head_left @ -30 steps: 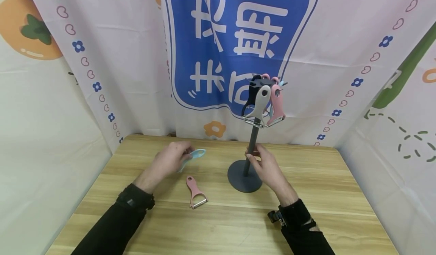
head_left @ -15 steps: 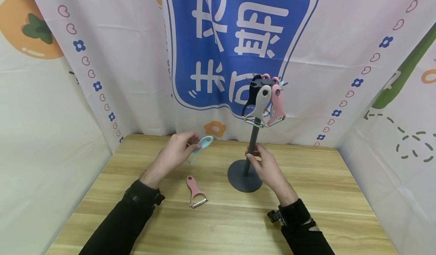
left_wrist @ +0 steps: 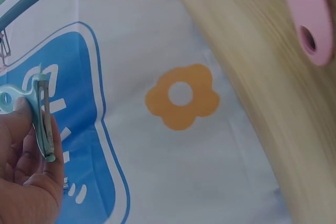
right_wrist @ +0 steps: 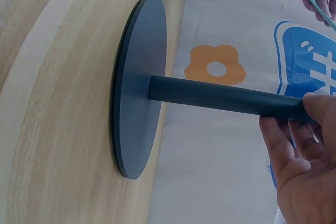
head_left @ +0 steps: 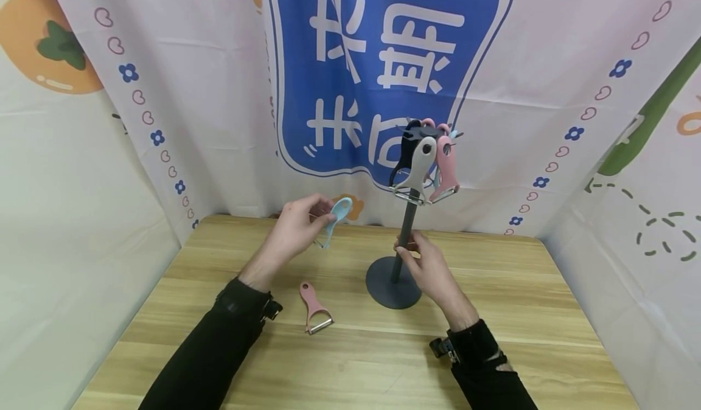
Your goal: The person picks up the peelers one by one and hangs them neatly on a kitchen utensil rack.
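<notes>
My left hand [head_left: 298,224] pinches a light blue peeler [head_left: 341,210] between thumb and fingers, its holed handle end up and its blade low. In the left wrist view the blade of this peeler [left_wrist: 39,116] runs beside the fingers. My right hand [head_left: 432,267] grips the post [head_left: 406,227] of a dark grey stand, thumb on one side and fingers on the other. White [head_left: 420,165], pink [head_left: 446,165] and black peelers hang from hooks at its top; others behind are partly hidden. A pink peeler [head_left: 313,306] lies flat on the table between the arms.
The stand's round base [head_left: 383,285] rests on the wooden table [head_left: 493,288]. A printed cloth [head_left: 230,148] hangs right behind the table's far edge, with more cloth at both sides.
My left hand has lifted the light blue peeler up from low over the table and moved it rightward, closer to the stand. The right hand and the stand have stayed put.
</notes>
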The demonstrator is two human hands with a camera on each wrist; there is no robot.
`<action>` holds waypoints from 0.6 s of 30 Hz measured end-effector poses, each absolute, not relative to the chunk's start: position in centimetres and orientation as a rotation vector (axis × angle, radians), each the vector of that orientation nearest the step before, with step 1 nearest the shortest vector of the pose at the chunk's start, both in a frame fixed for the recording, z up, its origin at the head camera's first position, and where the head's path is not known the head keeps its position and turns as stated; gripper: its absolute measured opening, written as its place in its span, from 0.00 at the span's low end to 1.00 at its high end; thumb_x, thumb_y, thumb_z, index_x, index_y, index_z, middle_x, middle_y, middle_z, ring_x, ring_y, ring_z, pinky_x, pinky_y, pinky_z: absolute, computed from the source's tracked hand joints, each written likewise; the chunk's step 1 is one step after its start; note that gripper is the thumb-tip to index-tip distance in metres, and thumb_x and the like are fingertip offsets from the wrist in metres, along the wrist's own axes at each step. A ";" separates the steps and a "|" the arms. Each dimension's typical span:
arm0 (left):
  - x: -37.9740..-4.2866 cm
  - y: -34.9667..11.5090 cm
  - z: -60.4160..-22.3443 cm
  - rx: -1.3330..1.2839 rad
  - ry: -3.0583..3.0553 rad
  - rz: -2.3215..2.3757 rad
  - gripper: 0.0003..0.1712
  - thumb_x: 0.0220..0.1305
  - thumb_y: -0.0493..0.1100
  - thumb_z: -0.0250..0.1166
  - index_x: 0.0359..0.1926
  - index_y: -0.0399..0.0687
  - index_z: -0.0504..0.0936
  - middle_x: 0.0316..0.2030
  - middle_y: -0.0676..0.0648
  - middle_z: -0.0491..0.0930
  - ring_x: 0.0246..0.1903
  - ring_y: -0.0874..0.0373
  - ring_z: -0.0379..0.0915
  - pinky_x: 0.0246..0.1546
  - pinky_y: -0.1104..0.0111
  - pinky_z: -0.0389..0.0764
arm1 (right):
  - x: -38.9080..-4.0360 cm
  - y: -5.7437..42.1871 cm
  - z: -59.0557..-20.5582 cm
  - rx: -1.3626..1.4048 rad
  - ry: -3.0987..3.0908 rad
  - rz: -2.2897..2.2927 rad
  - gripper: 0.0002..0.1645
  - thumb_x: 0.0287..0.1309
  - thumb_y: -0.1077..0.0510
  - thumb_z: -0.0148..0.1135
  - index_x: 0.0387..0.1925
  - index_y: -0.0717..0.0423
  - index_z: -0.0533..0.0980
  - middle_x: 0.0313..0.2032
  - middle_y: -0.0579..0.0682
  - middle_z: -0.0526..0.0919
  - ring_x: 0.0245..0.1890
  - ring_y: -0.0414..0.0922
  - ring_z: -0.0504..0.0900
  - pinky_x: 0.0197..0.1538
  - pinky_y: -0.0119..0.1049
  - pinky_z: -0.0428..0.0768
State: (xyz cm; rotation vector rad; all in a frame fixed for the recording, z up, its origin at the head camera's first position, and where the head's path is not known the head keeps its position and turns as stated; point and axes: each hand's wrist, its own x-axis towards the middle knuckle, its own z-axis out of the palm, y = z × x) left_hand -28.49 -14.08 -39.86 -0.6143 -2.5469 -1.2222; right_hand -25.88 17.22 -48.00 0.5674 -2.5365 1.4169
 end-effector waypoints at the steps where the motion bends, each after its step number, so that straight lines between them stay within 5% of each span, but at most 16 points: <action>1: -28.6 -13.9 -39.8 -0.617 -2.539 -1.228 0.09 0.70 0.44 0.69 0.49 0.53 0.83 0.39 0.55 0.84 0.40 0.61 0.81 0.46 0.63 0.84 | -25.9 17.2 -48.0 0.566 -2.537 1.416 0.11 0.75 0.55 0.58 0.55 0.49 0.74 0.52 0.48 0.81 0.55 0.48 0.84 0.53 0.41 0.84; 18: -29.8 -11.4 -37.2 -0.659 -2.401 -1.353 0.08 0.73 0.47 0.65 0.49 0.55 0.83 0.37 0.55 0.84 0.33 0.58 0.81 0.36 0.62 0.83 | -26.0 17.3 -48.2 0.562 -2.543 1.407 0.12 0.76 0.54 0.58 0.56 0.50 0.74 0.52 0.49 0.81 0.55 0.48 0.84 0.53 0.41 0.84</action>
